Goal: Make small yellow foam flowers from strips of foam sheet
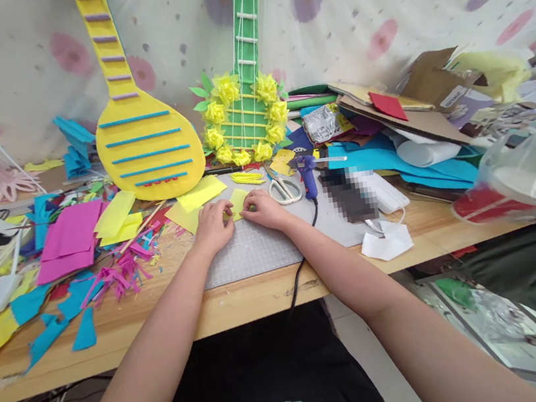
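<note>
My left hand and my right hand pinching a small yellow paper piece between them, on the grey cutting mat, scissors just behind.

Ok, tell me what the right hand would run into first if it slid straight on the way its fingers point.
The right hand points left, fingers on the small yellow paper piece. Going straight on, it would probably meet the left hand holding the paper's other side, though depth is unclear.
</note>
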Available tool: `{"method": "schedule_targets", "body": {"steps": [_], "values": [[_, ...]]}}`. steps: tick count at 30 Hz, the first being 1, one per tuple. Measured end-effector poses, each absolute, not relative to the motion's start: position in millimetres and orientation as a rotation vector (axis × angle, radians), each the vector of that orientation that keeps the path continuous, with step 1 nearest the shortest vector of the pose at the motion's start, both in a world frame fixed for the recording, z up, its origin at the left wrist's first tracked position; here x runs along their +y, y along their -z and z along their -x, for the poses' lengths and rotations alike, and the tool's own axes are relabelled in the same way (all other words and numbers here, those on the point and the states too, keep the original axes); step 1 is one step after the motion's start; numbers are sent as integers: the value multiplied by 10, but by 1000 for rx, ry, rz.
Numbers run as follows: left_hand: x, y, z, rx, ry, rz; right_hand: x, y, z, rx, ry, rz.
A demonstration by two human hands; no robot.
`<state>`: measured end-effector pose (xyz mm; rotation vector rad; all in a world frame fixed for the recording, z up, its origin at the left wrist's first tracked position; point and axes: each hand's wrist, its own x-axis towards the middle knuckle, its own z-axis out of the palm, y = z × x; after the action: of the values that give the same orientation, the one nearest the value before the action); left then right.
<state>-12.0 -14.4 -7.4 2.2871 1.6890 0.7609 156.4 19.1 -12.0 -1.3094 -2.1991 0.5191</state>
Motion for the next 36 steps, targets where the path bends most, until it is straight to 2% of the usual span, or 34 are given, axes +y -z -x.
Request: {"method": "schedule_targets", "body": {"steps": [24, 36], "values": [[-150, 42, 74, 1743, -658, -2304, 161, 157, -1483, -2135, -444, 1446], [-136, 76, 0, 1873, -707, -2227, 85, 116, -1478, -2285, -226, 1394]]}}
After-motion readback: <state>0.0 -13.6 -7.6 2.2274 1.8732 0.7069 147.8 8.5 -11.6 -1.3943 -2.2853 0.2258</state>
